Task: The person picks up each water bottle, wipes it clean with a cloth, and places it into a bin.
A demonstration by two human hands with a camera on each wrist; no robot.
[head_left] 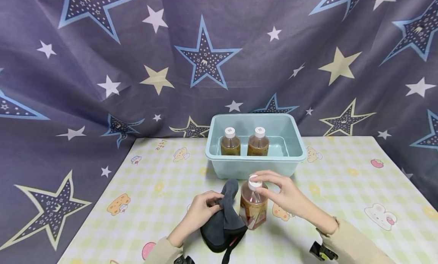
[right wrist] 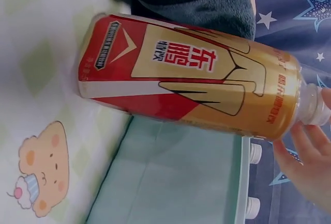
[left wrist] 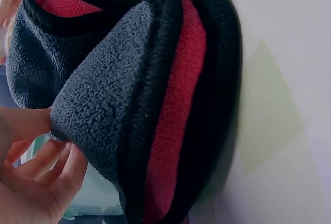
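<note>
My left hand (head_left: 204,209) pinches the edge of a dark grey fleece piece (head_left: 230,218) between thumb and fingers. In the left wrist view this fleece piece (left wrist: 111,79) has black edging and a red lining, and it folds over on itself. Beside it a drink bottle (head_left: 253,210) with a red and gold label stands upright on the table, in front of the tub. My right hand (head_left: 282,191) grips the bottle by its white cap and neck from above. In the right wrist view the bottle's label (right wrist: 191,74) faces the camera, and fingers lie around the neck.
A light blue plastic tub (head_left: 254,163) stands at the back of the table against the star-patterned curtain (head_left: 273,85). Inside are two similar bottles, one on the left (head_left: 230,142) and one in the middle (head_left: 258,142). A checked cloth (head_left: 338,180) covers the table.
</note>
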